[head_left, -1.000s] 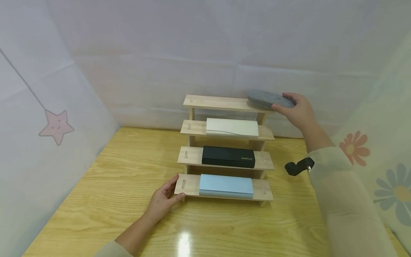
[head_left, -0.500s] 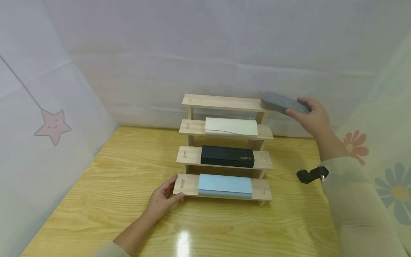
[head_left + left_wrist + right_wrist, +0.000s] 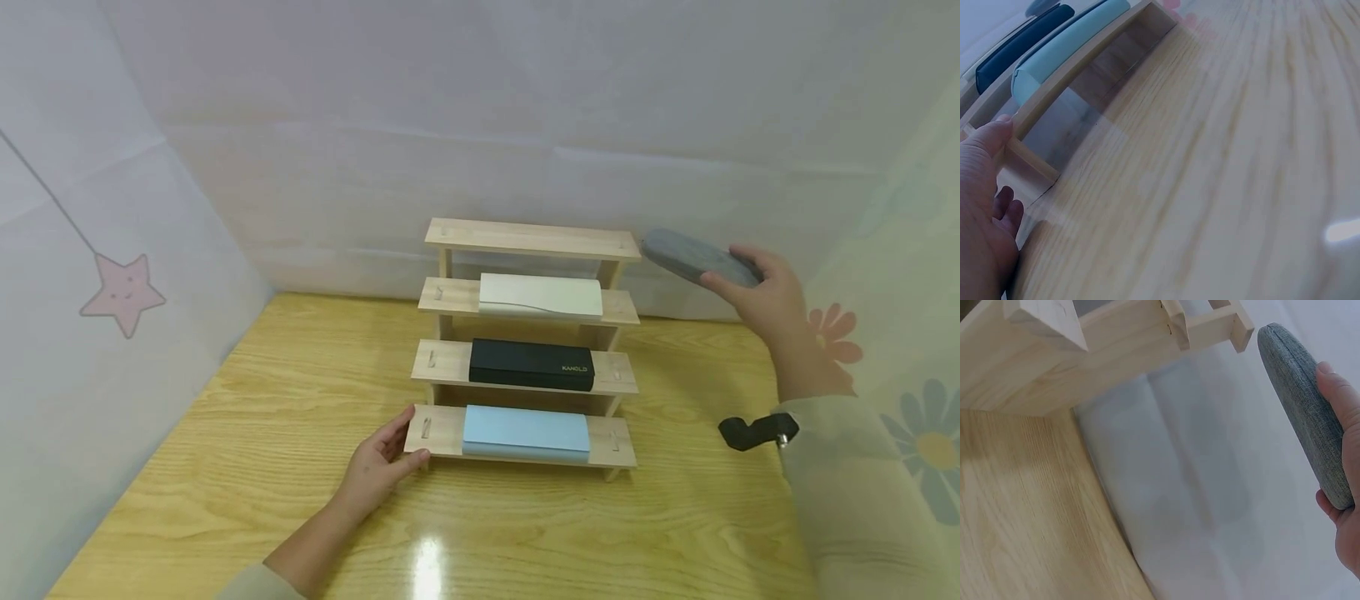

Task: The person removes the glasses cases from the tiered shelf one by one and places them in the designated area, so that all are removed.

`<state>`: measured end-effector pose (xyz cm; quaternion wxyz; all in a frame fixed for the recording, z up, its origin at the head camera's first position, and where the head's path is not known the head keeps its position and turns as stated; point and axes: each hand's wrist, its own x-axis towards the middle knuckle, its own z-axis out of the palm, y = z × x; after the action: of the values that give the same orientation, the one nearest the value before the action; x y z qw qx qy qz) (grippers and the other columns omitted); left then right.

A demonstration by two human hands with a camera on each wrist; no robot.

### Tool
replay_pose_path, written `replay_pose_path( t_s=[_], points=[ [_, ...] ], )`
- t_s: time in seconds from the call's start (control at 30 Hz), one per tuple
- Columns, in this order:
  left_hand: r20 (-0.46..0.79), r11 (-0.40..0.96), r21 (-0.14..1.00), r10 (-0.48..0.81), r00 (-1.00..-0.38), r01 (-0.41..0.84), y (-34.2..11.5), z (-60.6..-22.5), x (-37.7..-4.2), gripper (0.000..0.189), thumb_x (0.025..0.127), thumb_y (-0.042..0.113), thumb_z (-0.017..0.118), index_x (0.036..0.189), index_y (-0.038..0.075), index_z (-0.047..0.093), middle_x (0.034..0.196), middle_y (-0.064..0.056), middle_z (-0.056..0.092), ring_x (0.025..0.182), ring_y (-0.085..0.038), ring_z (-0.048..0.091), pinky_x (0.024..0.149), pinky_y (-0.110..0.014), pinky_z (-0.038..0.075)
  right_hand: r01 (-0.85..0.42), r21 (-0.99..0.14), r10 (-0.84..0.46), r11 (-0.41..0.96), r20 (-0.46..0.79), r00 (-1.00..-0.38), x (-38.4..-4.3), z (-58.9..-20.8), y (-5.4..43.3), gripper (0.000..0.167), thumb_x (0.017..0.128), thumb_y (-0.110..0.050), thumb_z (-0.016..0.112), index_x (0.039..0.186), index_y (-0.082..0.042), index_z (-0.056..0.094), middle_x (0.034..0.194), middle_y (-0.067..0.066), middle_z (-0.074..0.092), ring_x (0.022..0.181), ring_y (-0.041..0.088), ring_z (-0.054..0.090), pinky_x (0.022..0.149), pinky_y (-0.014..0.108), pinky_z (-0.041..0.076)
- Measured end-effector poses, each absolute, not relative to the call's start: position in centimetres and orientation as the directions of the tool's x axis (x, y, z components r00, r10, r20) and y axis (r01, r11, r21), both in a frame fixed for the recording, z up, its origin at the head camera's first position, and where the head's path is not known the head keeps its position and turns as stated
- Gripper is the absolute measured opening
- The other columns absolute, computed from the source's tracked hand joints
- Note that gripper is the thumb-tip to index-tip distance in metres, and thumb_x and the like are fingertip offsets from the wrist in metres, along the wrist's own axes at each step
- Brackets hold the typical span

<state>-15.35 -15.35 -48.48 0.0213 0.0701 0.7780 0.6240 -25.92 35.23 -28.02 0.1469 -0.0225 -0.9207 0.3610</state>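
My right hand (image 3: 772,292) grips a grey fabric glasses case (image 3: 697,257) by its right end, in the air to the right of the top step. The right wrist view shows the case's woven cloth and seam, apart from the wood. A pale wooden tiered display rack (image 3: 525,240) stands on the table. At its bottom step's left end, my left hand (image 3: 378,467) holds the board, thumb at the front edge. A light blue glasses case (image 3: 527,432), a black case (image 3: 531,364) with gold lettering and a white case (image 3: 540,296) lie on the lower steps.
The wood-grain table (image 3: 247,467) runs around the rack. A white cloth backdrop (image 3: 360,167) hangs close behind, with printed side cloths at left and right. A black strap-like piece (image 3: 759,430) sticks out from the right sleeve (image 3: 847,483).
The right hand has carried the grey glasses case off the top step, to the right and slightly down. My left hand has stayed at the bottom step's left end.
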Motion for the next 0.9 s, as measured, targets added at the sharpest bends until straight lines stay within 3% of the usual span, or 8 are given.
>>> replay_pose_path(
  t_s=[0.53,0.9],
  points=[
    [0.026,0.202,0.978,0.128,-0.991,0.052,-15.4,-48.5,-15.3,0.075,0.085,0.017,0.077,0.149,0.004,0.04,0.156,-0.012,0.037,0.142,-0.03,0.038,0.113,-0.043,0.035,-0.009,-0.674,0.176,0.739,0.206,-0.963,-24.5,-30.9,37.9,0.087,0.091,-0.055,0.061,0.155,-0.007,0.026,0.162,0.023,0.014,0.146,0.051,0.016,0.112,0.07,0.021],
    [0.057,0.203,0.976,0.138,-0.989,0.085,-15.3,-48.4,-15.2,0.074,0.085,0.015,0.077,0.148,0.003,0.04,0.155,-0.016,0.038,0.141,-0.032,0.038,0.111,-0.033,0.039,0.028,-0.701,0.23,0.713,0.195,-0.954,-23.7,-34.4,39.8,0.085,0.091,-0.052,0.062,0.155,-0.007,0.027,0.16,0.025,0.021,0.144,0.052,0.019,0.11,0.072,0.023]
  ],
)
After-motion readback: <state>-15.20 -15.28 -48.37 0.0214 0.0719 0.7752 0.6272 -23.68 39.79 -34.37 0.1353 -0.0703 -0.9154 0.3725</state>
